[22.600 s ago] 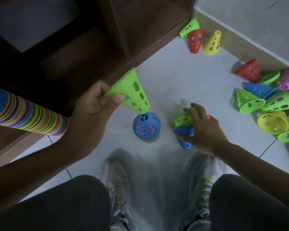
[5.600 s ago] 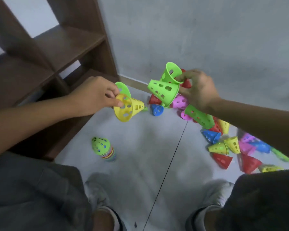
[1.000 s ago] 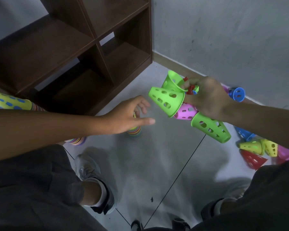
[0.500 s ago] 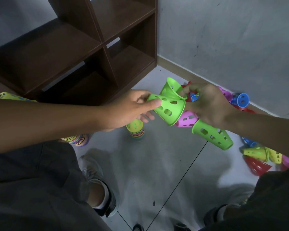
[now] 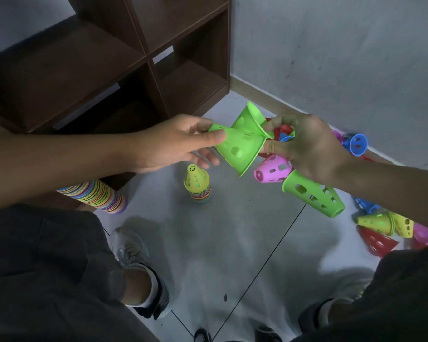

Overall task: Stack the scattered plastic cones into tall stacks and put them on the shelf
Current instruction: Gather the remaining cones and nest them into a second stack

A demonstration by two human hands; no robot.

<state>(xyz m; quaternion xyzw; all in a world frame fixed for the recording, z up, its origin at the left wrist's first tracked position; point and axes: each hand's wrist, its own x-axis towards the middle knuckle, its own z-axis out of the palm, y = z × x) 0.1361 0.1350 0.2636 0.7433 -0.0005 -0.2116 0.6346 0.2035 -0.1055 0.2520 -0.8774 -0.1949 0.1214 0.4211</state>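
Observation:
My left hand (image 5: 178, 141) pinches the narrow end of a green cone (image 5: 237, 151) held in the air. My right hand (image 5: 304, 146) grips a bunch of cones: another green cone (image 5: 251, 119) pointing up, a pink cone (image 5: 272, 171), a long green cone (image 5: 314, 196) hanging down to the right, and red and blue ones mostly hidden by the fingers. On the floor below stands a short stack (image 5: 198, 188) topped by a yellow cone. A tall multicoloured stack (image 5: 97, 196) leans at the left behind my forearm.
A dark wooden shelf unit (image 5: 143, 58) with open compartments stands at the back left against the grey wall (image 5: 344, 58). Loose cones (image 5: 386, 225) lie on the floor at the right; a blue cone (image 5: 356, 144) lies by the wall. My knees and shoes fill the foreground.
My left hand has come up from near the short stack and taken hold of the green cone's narrow end. The right hand keeps its bunch.

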